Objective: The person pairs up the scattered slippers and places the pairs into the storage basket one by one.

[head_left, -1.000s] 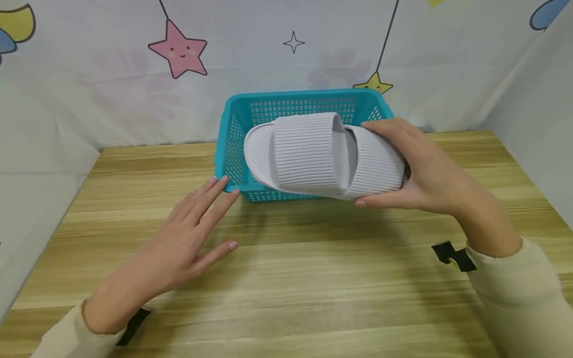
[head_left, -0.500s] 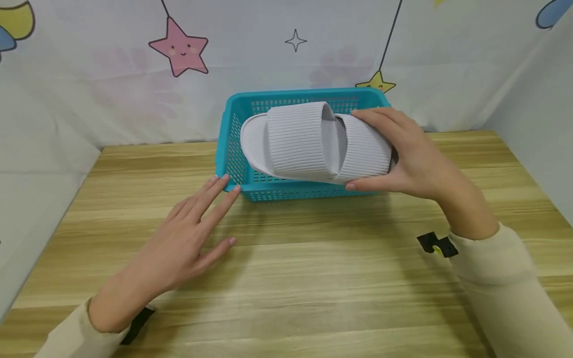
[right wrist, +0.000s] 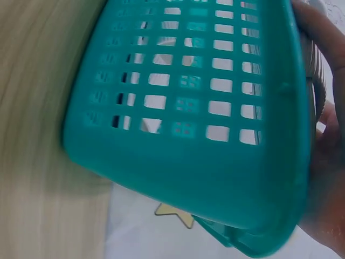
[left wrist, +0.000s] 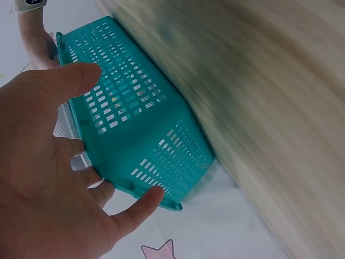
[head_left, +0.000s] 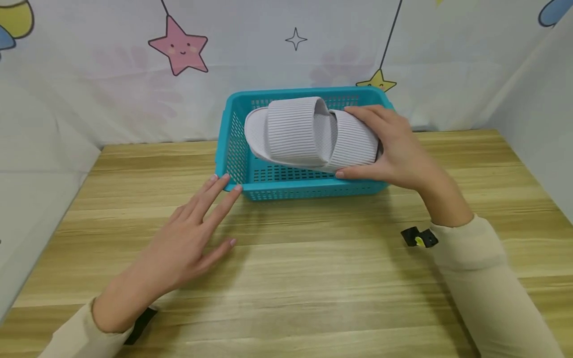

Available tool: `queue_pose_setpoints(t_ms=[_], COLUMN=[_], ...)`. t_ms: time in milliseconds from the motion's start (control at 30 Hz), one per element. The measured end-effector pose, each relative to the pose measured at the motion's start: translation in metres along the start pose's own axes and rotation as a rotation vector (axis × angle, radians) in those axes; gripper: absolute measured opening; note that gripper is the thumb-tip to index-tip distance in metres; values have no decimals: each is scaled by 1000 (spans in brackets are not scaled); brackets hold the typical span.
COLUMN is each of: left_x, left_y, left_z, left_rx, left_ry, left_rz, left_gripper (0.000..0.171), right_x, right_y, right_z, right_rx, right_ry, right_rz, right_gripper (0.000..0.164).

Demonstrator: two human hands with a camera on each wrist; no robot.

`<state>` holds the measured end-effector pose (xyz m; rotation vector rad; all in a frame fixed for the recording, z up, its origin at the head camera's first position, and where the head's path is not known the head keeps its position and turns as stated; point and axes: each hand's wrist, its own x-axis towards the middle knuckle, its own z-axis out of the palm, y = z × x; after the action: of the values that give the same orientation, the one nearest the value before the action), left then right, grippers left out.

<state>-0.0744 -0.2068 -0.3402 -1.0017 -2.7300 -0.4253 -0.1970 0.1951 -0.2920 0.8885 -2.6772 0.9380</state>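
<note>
My right hand [head_left: 391, 146] grips a pair of pale ribbed slide slippers [head_left: 293, 132], thumb on the near side and fingers over the far side. One slipper is tucked partly into the other, toe end pointing left. The pair is inside the outline of a turquoise mesh basket [head_left: 309, 185], tilted, with basket floor showing in front of it. At the basket's near left corner, the straight, spread fingertips of my left hand [head_left: 179, 243] rest by the rim. The left wrist view shows that hand [left wrist: 54, 162] beside the basket wall [left wrist: 129, 124]. In the right wrist view the basket's end wall [right wrist: 178, 156] covers most of the slippers.
The basket stands on a wood-grain table [head_left: 286, 278], near its back edge. Behind it hangs a white cloth [head_left: 250, 54] printed with stars, and pale side walls [head_left: 532, 129] flank the table.
The right hand has moved left and away from the body, bringing the slippers from over the basket's near rim down into the basket. The left hand has stayed nearly still at the corner.
</note>
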Motion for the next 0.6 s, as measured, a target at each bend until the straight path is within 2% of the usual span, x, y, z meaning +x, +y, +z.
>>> queue_pose_setpoints(t_ms=[267, 500, 600], left_x=[0, 1, 2], left_y=[3, 4, 4], left_z=[1, 1, 1], left_rx=[0, 12, 19], left_ry=[-4, -7, -8], left_rz=[-10, -13, -14], left_gripper=[101, 100, 100], right_x=[12, 16, 17], right_y=[8, 9, 10], right_z=[10, 9, 9], right_rx=[-61, -26, -23], right_ry=[-53, -200, -240], right_rz=[84, 169, 178], right_gripper=[102, 100, 99])
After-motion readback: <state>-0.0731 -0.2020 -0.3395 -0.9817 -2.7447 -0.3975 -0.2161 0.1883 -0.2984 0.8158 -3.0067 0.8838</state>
